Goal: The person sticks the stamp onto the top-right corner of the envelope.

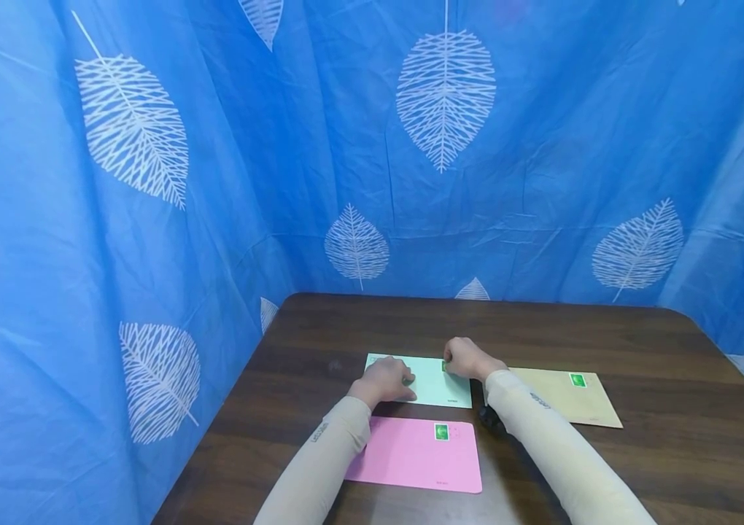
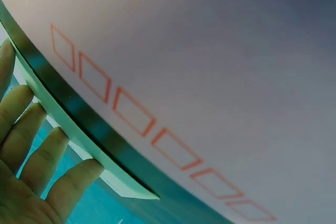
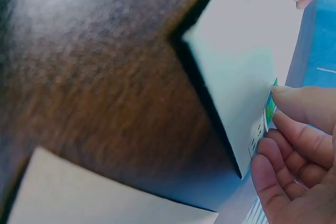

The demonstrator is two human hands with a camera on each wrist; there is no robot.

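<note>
A mint green envelope (image 1: 434,392) lies flat on the table. My left hand (image 1: 386,379) rests on its left part; in the left wrist view its spread fingertips (image 2: 90,169) touch the paper. At the upper right corner, my right hand (image 1: 467,359) pinches a small green stamp (image 3: 270,109) between thumb and forefinger. The stamp stands at a slant against the envelope's surface in the right wrist view, beside a printed box there. The other fingers of the right hand curl in close to the envelope's edge.
Nearer me lies a pink envelope (image 1: 411,456) with a green stamp at its upper right, partly under my left forearm. To the right is a tan envelope (image 1: 562,397), also stamped. A blue leaf-patterned curtain (image 1: 359,131) hangs around the brown wooden table (image 1: 674,379).
</note>
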